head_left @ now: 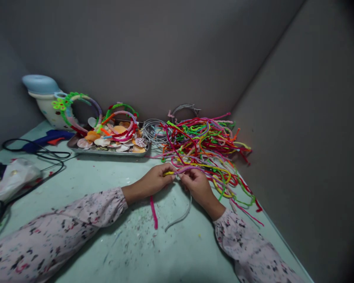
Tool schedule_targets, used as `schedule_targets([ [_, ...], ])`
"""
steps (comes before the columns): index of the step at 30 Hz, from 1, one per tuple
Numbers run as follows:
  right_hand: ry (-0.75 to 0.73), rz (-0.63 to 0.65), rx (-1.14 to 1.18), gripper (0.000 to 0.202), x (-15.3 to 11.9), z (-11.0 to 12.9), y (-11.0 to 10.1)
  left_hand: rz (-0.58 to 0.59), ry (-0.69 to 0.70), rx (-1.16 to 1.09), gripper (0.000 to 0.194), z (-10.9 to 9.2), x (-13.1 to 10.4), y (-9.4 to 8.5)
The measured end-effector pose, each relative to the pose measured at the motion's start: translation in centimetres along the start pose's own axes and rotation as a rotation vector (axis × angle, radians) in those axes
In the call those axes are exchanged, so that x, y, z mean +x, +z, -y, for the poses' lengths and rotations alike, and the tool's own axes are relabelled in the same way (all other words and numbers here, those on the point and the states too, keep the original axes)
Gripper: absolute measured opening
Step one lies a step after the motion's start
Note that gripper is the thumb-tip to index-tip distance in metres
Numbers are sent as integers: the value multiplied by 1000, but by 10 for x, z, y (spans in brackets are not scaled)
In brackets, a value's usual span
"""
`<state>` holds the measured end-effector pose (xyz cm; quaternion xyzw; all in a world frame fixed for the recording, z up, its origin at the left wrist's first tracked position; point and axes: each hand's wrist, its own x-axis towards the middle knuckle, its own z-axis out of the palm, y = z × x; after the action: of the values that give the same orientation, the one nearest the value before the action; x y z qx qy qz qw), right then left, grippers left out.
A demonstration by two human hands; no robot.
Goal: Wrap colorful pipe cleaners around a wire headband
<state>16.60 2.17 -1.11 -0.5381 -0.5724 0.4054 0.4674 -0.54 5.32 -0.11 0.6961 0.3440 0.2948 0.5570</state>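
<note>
My left hand (159, 177) is closed in a pinch on a pipe cleaner strand with a yellow stretch (168, 173) at the fingertips. From beneath that hand hangs a dark pink pipe cleaner end (153, 214). Close beside it, my right hand (197, 184) pinches a purple pipe cleaner (188, 168) where it meets the yellow. A grey strand (183, 217) curves down to the table below the right hand; whether it is wire or fuzzy, I cannot tell. The fingers hide the join.
A metal tray (112, 154) holds shells and rings wrapped in pipe cleaners. Right of it lie coiled wire (156, 129) and a tangled pipe cleaner heap (206, 137). At left stand a blue-lidded container (47, 106), a blue tool (48, 138), a black cord (54, 159) and a plastic bag (20, 173).
</note>
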Motion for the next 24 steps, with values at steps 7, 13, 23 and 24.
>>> schedule_targets([
  [7,0,23,-32,14,-1,-1,0,8,-45,-30,18,2,0,0],
  [13,-23,62,-30,14,-1,-2,0,6,-60,-14,19,4,0,0],
  [23,-53,88,-69,15,-2,-5,-2,-13,-43,31,16,3,0,-1],
  [24,-64,92,-74,15,-2,-5,-2,-19,-48,33,16,3,0,-1],
])
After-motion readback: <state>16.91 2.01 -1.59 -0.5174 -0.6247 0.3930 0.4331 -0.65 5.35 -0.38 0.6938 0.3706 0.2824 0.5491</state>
